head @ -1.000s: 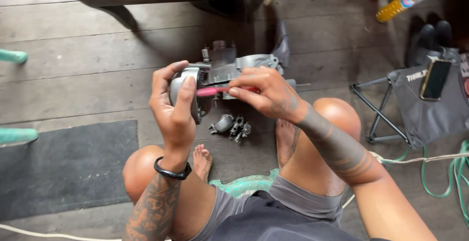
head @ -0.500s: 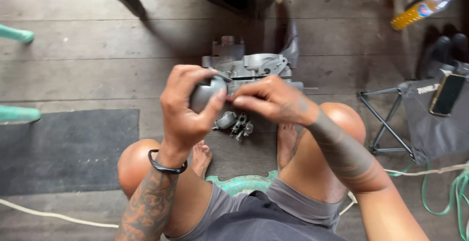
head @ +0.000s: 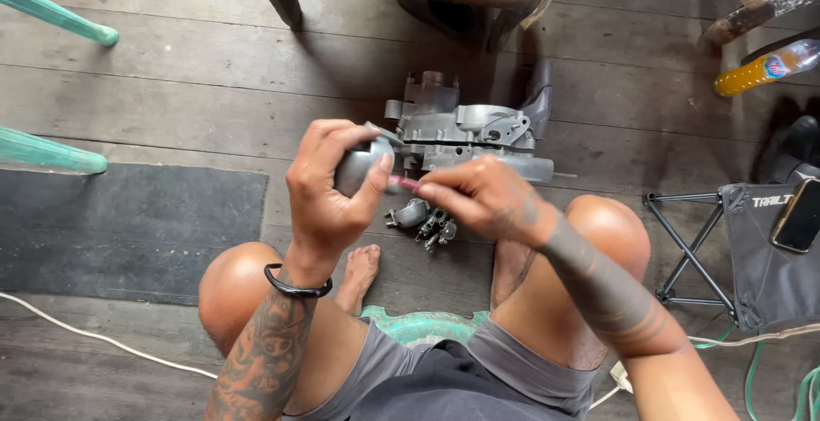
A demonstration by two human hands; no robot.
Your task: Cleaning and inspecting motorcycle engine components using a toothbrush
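Two hands mid-frame: left hand [head: 329,190] wraps grey metal part [head: 357,165]; right hand [head: 478,199] pinches pink tool [head: 401,184]. Part likely rigid, heavy, smooth; grip round body.

Orange bottle [head: 763,68], folding stool [head: 726,250] w/ phone [head: 799,215], dark mat [head: 120,229].
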